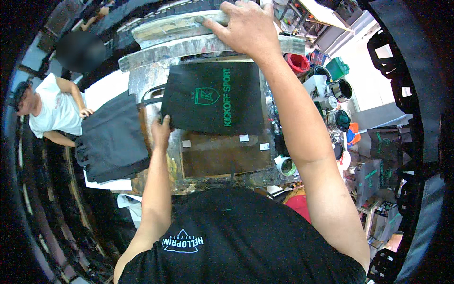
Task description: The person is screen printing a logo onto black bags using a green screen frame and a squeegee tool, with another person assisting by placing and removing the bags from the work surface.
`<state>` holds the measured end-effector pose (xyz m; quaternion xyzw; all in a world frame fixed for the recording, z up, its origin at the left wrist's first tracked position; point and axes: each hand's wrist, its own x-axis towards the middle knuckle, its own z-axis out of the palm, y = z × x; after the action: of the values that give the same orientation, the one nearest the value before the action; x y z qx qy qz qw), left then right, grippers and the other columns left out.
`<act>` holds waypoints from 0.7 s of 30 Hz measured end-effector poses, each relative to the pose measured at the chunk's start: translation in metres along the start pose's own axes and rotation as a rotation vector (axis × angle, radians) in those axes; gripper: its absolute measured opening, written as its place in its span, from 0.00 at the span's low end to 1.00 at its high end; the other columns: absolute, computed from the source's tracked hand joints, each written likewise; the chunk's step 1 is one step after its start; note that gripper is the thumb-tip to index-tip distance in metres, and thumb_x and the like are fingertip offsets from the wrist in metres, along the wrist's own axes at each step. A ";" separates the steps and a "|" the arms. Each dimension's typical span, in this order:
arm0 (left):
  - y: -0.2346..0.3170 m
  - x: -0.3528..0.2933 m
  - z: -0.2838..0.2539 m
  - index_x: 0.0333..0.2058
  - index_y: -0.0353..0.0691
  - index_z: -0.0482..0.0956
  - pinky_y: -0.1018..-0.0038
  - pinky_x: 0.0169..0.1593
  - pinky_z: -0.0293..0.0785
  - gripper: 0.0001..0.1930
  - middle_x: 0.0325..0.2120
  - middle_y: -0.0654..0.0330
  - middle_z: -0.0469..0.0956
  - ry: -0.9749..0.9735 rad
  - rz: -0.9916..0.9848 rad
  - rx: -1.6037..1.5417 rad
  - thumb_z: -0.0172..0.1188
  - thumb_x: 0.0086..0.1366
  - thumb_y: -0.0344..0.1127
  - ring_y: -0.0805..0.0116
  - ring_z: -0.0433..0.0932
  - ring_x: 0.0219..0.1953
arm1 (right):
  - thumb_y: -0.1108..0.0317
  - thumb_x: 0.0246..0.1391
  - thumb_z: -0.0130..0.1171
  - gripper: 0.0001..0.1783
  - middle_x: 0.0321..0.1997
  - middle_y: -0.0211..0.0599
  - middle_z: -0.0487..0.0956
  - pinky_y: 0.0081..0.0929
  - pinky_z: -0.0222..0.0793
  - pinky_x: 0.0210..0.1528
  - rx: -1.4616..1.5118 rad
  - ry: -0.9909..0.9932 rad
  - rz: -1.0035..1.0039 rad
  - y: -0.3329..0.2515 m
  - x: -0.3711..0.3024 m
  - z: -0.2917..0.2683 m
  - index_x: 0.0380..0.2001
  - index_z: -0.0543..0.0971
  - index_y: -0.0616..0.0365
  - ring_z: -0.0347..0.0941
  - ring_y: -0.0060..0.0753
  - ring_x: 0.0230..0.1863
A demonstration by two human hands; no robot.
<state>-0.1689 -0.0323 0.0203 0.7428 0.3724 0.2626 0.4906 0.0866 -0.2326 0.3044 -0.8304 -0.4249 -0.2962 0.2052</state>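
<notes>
A black fabric bag [184, 90] with a green printed crest and lettering hangs partly above the printing board [222, 158], its lower edge tilted. My left hand [161, 131] pinches the bag's left edge near its handle, thumb on top; the fingers beneath are mostly hidden. Beyond the bag, a raised screen-printing frame [170, 53] with worn, paint-stained bars crosses the far side. My right hand [248, 31] reaches over and grips the frame's upper bar, thumb along the near side. Small white tabs [244, 138] sit on the board.
On the left lies a stack of black bags [113, 137], with a co-worker [56, 109] in a white shirt touching it. Ink cans [337, 120], a red tub [298, 62] and a green container [337, 68] crowd the right. Printed bags [369, 180] rest on racks farther right.
</notes>
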 end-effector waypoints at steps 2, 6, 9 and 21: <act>-0.006 0.023 -0.047 0.48 0.29 0.79 0.73 0.28 0.78 0.17 0.33 0.59 0.82 -0.046 -0.143 -0.021 0.65 0.69 0.38 0.72 0.79 0.28 | 0.34 0.59 0.54 0.31 0.38 0.43 0.84 0.56 0.60 0.57 -0.127 0.001 -0.026 -0.002 -0.003 0.008 0.39 0.85 0.52 0.79 0.46 0.47; 0.008 0.044 -0.134 0.59 0.28 0.71 0.76 0.32 0.77 0.28 0.41 0.58 0.81 0.033 -0.323 -0.069 0.67 0.67 0.39 0.71 0.80 0.37 | 0.31 0.58 0.53 0.33 0.40 0.45 0.84 0.55 0.63 0.53 -0.126 0.056 -0.019 0.003 -0.019 0.016 0.38 0.86 0.51 0.80 0.46 0.45; -0.029 0.058 -0.224 0.67 0.32 0.66 0.73 0.29 0.74 0.35 0.43 0.56 0.82 0.065 -0.417 -0.072 0.69 0.66 0.39 0.72 0.78 0.33 | 0.32 0.58 0.54 0.33 0.39 0.43 0.84 0.54 0.61 0.55 -0.117 0.034 -0.020 0.000 -0.023 0.015 0.38 0.85 0.52 0.79 0.46 0.47; -0.111 -0.064 -0.225 0.50 0.35 0.77 0.58 0.53 0.71 0.18 0.45 0.48 0.77 0.695 0.164 0.458 0.62 0.71 0.44 0.49 0.76 0.49 | 0.36 0.60 0.55 0.30 0.42 0.42 0.84 0.50 0.64 0.53 -0.211 -0.074 0.016 -0.011 -0.016 0.001 0.46 0.83 0.51 0.79 0.44 0.49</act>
<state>-0.4092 0.0631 0.0018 0.7270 0.5041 0.4460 0.1355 0.0705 -0.2358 0.2940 -0.8612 -0.3919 -0.3068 0.1030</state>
